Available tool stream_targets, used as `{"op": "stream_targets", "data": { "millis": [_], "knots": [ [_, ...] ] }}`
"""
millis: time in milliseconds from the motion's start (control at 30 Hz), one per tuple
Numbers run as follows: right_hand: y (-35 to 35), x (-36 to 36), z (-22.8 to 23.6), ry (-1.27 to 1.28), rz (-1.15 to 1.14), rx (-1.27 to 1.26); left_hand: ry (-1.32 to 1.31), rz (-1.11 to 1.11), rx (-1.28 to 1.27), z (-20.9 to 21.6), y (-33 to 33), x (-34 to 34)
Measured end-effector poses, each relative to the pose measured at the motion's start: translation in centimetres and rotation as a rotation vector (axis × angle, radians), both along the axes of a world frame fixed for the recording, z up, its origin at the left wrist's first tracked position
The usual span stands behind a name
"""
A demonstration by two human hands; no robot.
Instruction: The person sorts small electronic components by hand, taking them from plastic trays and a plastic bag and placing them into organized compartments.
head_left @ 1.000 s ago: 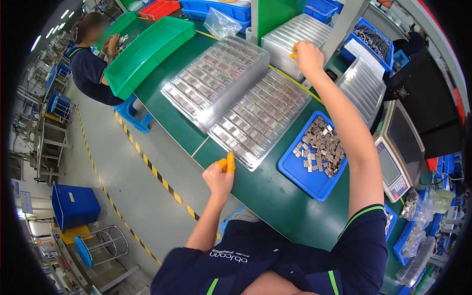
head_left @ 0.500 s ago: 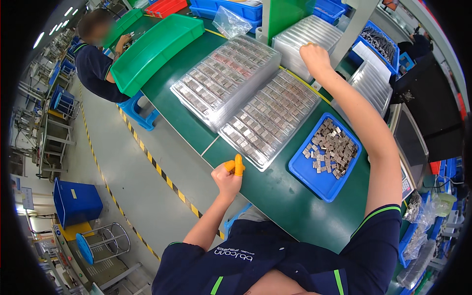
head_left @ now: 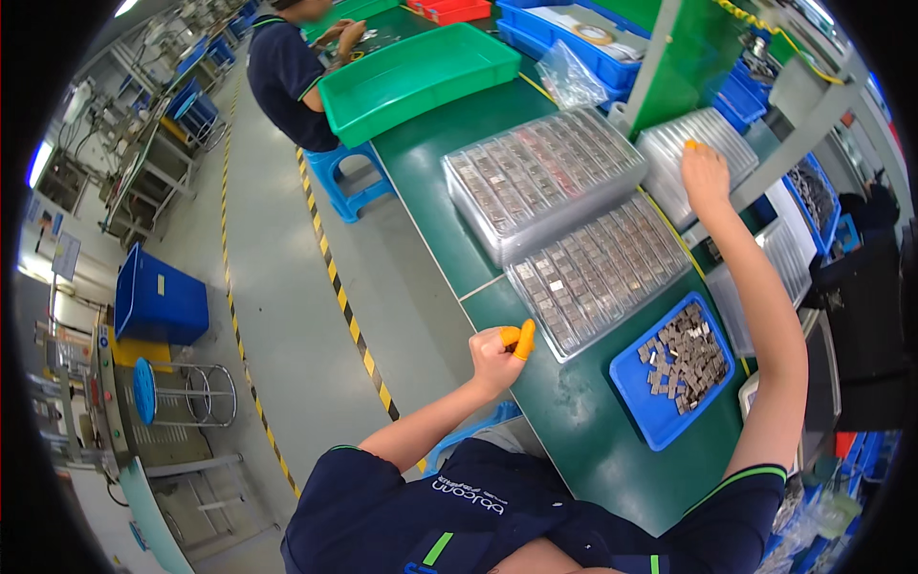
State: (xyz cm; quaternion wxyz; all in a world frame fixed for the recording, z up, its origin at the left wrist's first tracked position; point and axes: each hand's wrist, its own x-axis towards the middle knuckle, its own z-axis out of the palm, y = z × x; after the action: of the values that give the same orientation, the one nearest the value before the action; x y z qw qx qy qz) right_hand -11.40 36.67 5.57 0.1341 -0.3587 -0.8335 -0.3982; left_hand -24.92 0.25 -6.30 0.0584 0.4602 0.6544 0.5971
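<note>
My right hand reaches to the far right, its fingers curled onto a clear ribbed plastic tray at the top of a stack. Yellow finger cots cover some fingertips. By the table's front edge, my left hand is closed, with cots on its thumb and forefinger and nothing visible in it. Just beyond it lies a clear blister tray filled with rows of small metal parts. A tall stack of filled trays stands behind that. To the right, a blue tray holds loose metal pieces.
A large green bin stands at the far left of the green table, near a co-worker on a blue stool. A grey post rises beside the tray stack. More clear trays lie right of my forearm.
The whole view has swung, so the table appears farther right. My right hand stays at the clear tray stack; my left hand stays closed near the filled tray's front corner.
</note>
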Motion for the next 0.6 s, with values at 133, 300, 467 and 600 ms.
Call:
{"op": "stream_targets", "data": {
  "millis": [133, 300, 467, 600],
  "knots": [
    [-0.4, 0.5, 0.2, 0.186, -0.049, -0.396, 0.009, 0.007, 0.023, -0.4, -0.2, -0.2],
    [0.1, 0.6, 1.4, 0.314, -0.135, -0.61, 0.001, -0.001, 0.027, -0.4, 0.1, -0.1],
    [0.4, 1.0, 1.7, 0.339, -0.101, -0.671, 0.03, -0.024, 0.02, -0.5, 0.1, -0.3],
    [0.4, 1.1, 0.3, 0.233, -0.01, -0.558, -0.022, -0.008, 0.007, -0.5, 0.0, 0.1]
  ]
}}
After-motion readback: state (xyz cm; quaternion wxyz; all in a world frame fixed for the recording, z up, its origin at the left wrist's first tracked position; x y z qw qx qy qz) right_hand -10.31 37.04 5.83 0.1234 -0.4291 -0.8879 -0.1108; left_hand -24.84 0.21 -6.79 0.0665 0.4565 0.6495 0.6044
